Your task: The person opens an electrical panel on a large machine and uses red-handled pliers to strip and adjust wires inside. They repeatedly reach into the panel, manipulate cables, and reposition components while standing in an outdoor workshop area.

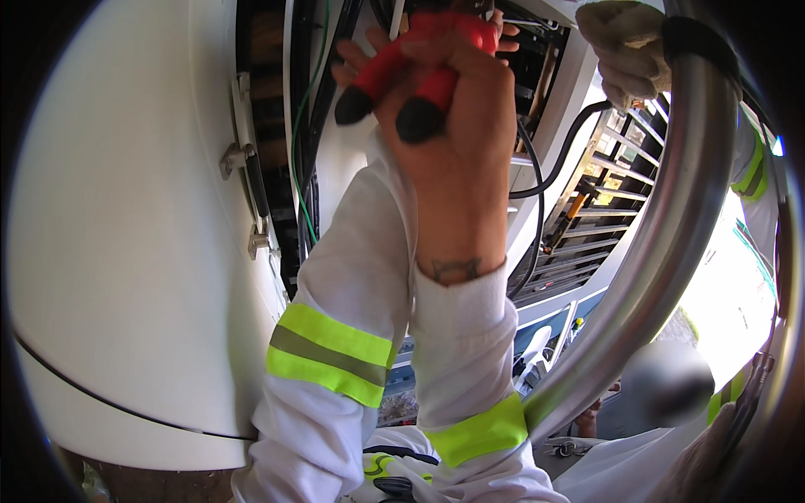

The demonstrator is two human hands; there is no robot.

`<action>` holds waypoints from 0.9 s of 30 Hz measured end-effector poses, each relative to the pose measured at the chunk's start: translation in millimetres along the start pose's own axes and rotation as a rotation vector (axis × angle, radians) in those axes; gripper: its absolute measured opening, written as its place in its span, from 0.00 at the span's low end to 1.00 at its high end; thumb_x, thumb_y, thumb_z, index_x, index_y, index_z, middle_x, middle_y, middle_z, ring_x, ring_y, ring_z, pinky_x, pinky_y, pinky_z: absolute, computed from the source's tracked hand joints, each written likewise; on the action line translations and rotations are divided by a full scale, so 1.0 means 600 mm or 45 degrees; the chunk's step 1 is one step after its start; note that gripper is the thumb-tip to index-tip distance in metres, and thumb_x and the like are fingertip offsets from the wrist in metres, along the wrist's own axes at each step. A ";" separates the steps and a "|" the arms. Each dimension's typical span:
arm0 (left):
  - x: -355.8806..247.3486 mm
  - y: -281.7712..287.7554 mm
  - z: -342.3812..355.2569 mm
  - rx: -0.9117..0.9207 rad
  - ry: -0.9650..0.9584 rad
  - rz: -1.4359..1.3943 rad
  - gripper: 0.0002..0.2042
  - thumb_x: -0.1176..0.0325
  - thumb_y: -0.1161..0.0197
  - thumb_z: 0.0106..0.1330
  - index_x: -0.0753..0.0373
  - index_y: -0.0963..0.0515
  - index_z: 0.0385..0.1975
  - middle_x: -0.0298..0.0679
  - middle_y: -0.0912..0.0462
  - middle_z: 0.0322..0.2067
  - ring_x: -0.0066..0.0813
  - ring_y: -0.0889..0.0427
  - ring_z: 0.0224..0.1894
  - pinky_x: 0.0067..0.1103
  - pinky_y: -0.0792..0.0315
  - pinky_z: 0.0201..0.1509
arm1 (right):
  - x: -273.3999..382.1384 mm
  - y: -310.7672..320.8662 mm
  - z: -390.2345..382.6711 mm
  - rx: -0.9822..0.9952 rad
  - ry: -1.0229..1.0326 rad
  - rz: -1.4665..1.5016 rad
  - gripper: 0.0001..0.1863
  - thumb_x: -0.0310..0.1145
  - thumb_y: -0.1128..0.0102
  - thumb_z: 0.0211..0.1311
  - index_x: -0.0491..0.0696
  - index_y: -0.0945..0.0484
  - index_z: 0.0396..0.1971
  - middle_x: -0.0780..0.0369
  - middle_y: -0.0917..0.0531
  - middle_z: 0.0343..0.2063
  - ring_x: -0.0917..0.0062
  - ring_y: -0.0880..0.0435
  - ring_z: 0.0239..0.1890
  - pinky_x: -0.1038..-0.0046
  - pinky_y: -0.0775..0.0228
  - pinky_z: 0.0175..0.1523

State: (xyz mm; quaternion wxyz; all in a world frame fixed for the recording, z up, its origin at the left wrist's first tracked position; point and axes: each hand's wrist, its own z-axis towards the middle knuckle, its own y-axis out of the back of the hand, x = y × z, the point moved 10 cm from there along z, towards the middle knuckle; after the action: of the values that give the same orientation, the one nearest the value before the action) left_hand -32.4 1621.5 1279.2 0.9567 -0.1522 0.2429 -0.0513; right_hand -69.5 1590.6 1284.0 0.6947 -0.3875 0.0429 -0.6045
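My right hand point(465, 109), bare, is closed around a red pair of hand pliers or cutters point(377, 75) with black handle ends. The tool's head lies at the top edge, too blurred to make out. My left forearm point(352, 243), in a white sleeve with a yellow-green band, runs up behind the right wrist. Most of my left hand is hidden behind the right hand and tool; fingers show on both sides, blurred, so its grip cannot be made out. Black cables point(319, 126) and a thin green wire point(299, 159) run down left of my hands.
A large white cabinet panel point(126, 210) with metal hinges fills the left. At right curves a thick metal pipe point(692, 168). Beside its top is another person's gloved hand point(625, 42). A black cable point(558, 172) loops near a slatted grille point(616, 168). A person's blurred head point(662, 386) shows below.
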 end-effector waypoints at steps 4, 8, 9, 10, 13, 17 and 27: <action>0.000 -0.025 -0.034 -0.047 -0.067 0.017 0.14 0.60 0.48 0.77 0.59 0.25 0.54 0.35 0.19 0.46 0.25 0.19 0.37 0.28 0.23 0.50 | 0.001 0.004 -0.010 0.052 -0.032 -0.004 0.22 0.23 0.49 0.49 0.41 0.39 0.46 0.44 0.38 0.47 0.46 0.38 0.51 0.41 0.43 0.52; 0.003 -0.049 -0.052 -0.089 -0.142 0.053 0.14 0.59 0.49 0.77 0.59 0.25 0.54 0.35 0.19 0.47 0.25 0.19 0.37 0.29 0.23 0.51 | 0.001 0.005 -0.010 0.104 -0.054 -0.008 0.29 0.24 0.48 0.50 0.40 0.42 0.55 0.40 0.41 0.55 0.40 0.43 0.60 0.34 0.48 0.60; 0.004 -0.052 -0.054 -0.093 -0.147 0.056 0.14 0.59 0.49 0.78 0.59 0.25 0.54 0.35 0.19 0.47 0.25 0.19 0.37 0.29 0.23 0.51 | -0.001 0.005 -0.010 0.111 -0.063 -0.012 0.31 0.24 0.48 0.50 0.40 0.43 0.58 0.39 0.41 0.58 0.38 0.44 0.63 0.32 0.49 0.62; 0.003 -0.053 -0.054 -0.093 -0.148 0.067 0.14 0.59 0.49 0.78 0.59 0.25 0.54 0.35 0.19 0.47 0.25 0.19 0.37 0.29 0.24 0.51 | -0.005 0.013 -0.007 0.054 -0.101 0.052 0.33 0.24 0.48 0.50 0.40 0.43 0.60 0.38 0.42 0.60 0.37 0.45 0.65 0.30 0.51 0.64; 0.002 -0.050 -0.053 -0.088 -0.147 0.065 0.14 0.59 0.49 0.78 0.59 0.25 0.54 0.34 0.19 0.47 0.25 0.19 0.37 0.29 0.24 0.51 | -0.001 0.005 -0.007 0.123 -0.064 -0.010 0.38 0.23 0.48 0.50 0.44 0.47 0.66 0.38 0.43 0.63 0.37 0.43 0.67 0.31 0.47 0.63; 0.000 -0.045 -0.050 -0.082 -0.140 0.062 0.14 0.58 0.49 0.78 0.58 0.24 0.54 0.34 0.19 0.47 0.25 0.20 0.37 0.29 0.24 0.52 | -0.003 0.010 -0.005 0.070 -0.076 0.019 0.51 0.17 0.47 0.48 0.62 0.58 0.71 0.50 0.36 0.56 0.53 0.24 0.51 0.49 0.17 0.41; -0.005 -0.025 -0.010 -0.024 -0.071 -0.008 0.15 0.57 0.50 0.78 0.58 0.24 0.54 0.33 0.19 0.47 0.25 0.20 0.37 0.30 0.24 0.53 | 0.011 0.002 -0.002 -0.282 -0.041 -0.133 0.28 0.21 0.47 0.53 0.46 0.38 0.57 0.46 0.28 0.50 0.47 0.24 0.51 0.40 0.26 0.51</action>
State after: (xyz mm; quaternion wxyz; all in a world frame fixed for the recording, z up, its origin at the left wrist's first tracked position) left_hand -38.1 1606.5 1280.4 0.9614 -0.1634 0.2160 -0.0478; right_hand -67.6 1584.2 1285.1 0.6159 -0.4734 0.0780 -0.6249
